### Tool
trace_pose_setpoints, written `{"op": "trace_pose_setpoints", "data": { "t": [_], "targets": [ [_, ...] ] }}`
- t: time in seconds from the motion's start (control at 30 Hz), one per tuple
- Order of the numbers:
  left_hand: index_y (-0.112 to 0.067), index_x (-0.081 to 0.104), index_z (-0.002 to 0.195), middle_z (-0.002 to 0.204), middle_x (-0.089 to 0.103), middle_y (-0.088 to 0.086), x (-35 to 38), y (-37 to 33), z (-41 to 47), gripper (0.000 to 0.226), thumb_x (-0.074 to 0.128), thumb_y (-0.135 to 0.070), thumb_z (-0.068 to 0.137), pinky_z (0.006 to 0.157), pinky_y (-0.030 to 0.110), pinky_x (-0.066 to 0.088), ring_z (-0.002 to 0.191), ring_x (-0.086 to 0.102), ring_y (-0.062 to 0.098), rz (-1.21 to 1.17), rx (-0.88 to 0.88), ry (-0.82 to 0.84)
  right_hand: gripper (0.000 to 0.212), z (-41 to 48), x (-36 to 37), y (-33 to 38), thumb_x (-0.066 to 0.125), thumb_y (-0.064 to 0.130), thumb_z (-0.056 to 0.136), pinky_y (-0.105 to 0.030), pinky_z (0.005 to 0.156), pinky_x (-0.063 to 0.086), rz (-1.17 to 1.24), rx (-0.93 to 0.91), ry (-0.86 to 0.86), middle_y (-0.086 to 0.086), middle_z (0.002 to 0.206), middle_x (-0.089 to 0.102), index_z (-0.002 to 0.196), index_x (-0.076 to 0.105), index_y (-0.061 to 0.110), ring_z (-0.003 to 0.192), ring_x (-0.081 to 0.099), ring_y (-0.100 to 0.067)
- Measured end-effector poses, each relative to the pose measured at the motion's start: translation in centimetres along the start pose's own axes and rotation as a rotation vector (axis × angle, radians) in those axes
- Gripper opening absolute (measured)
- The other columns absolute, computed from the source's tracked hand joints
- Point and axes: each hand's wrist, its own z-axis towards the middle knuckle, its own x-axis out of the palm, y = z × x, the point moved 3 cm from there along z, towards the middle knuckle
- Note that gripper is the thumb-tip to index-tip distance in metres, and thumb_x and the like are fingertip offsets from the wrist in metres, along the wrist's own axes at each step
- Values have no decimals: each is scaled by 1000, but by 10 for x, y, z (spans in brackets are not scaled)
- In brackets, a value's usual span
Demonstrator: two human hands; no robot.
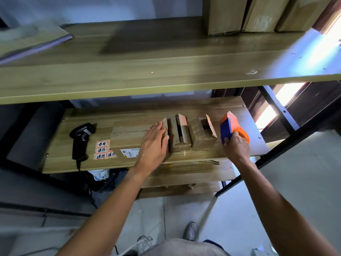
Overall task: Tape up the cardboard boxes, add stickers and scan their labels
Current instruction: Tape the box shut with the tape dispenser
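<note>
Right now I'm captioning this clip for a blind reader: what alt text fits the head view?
A person's left hand rests flat on a long cardboard box on a wooden shelf, while the right hand grips an orange-and-blue tape dispenser. Two open boxes stand between the hands; a scanner and stickers lie left.

Left hand covers part of the label, whose print is illegible
</note>
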Motion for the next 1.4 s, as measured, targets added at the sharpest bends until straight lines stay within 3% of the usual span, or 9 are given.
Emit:
{"op": "trace_pose_setpoints", "data": {
  "t": [0.17, 0.3, 0.43, 0.63, 0.77, 0.93, 1.1, 1.23, 1.4],
  "targets": [
    [-10, 53, 145, 156, 45, 8, -10, 7, 1, 48, 56, -2, 98, 122, 42, 31, 147, 37, 23, -48, 64, -46, 13, -19, -39, 8, 57, 18, 97, -39, 68, 38, 97, -266, -84, -18, 94, 66, 100, 51, 7, 78, 55, -36],
    [-14, 49, 149, 155, 45, 3, -19, 5, 5, 53, 58, -6, 98, 124, 39, 27, 148, 36, 18, -78, 58, -52, 23, -37, -70, 34, 62, 14, 95, -40, 88, 38, 129, -497, -124, -15, 98, 70, 115, 55, 5, 92, 59, -38],
    [-16, 48, 150, 154, 48, 2, -31, -1, 7, 52, 58, -12, 99, 124, 38, 27, 146, 38, 16, -122, 63, -71, 31, -53, -88, 68, 64, 17, 94, -34, 77, 38, 287, -576, -40, -8, 96, 69, 123, 55, 11, 89, 58, -32],
    [-20, 58, 139, 133, 66, -2, -64, 2, 8, 35, 51, -26, 105, 108, 30, 45, 122, 61, 10, -705, -270, -75, 21, -73, -106, 113, 58, 30, 83, -38, 76, 47, 608, -555, 210, 3, 86, 65, 102, 64, 22, 81, 57, -23],
    [-14, 66, 115, 105, 77, 9, -94, 2, 10, 29, 48, -35, 106, 94, 34, 53, 103, 73, 24, -1136, -446, -2, 15, -81, -110, 143, 62, 24, 79, -37, 77, 44, 829, -493, 415, -3, 84, 65, 91, 68, 17, 79, 59, -21],
    [-1, 67, 119, 103, 75, 22, -113, 23, -5, 39, 55, -34, 103, 100, 43, 55, 99, 72, 36, -1155, -478, 37, 13, -85, -97, 164, 59, 27, 75, -34, 74, 41, 832, -464, 493, 2, 77, 66, 81, 69, 21, 74, 57, -15],
    [-9, 71, 113, 98, 77, 19, -121, 37, -27, 28, 58, -32, 102, 94, 40, 58, 82, 75, 26, -1146, -466, 54, 23, -97, -84, 177, 54, 25, 73, -15, 65, 44, 862, -451, 582, 7, 78, 68, 87, 68, 15, 70, 59, -4],
    [-9, 72, 112, 97, 77, 17, -126, 42, -43, 28, 56, -31, 103, 79, 29, 58, 81, 75, 25, -1135, -479, 80, 30, -101, -68, 177, 51, 25, 74, -24, 66, 42, 879, -411, 679, -3, 80, 66, 91, 64, 4, 71, 59, -9],
    [-11, 72, 98, 78, 77, 7, -135, 40, -53, 24, 51, -20, 105, 82, 29, 60, 78, 75, 22, -1057, -430, 112, 65, -107, -54, 176, 56, 39, 65, -33, 68, 39, 912, -373, 734, -20, 83, 62, 98, 57, -17, 71, 56, -25]
  ]
}}
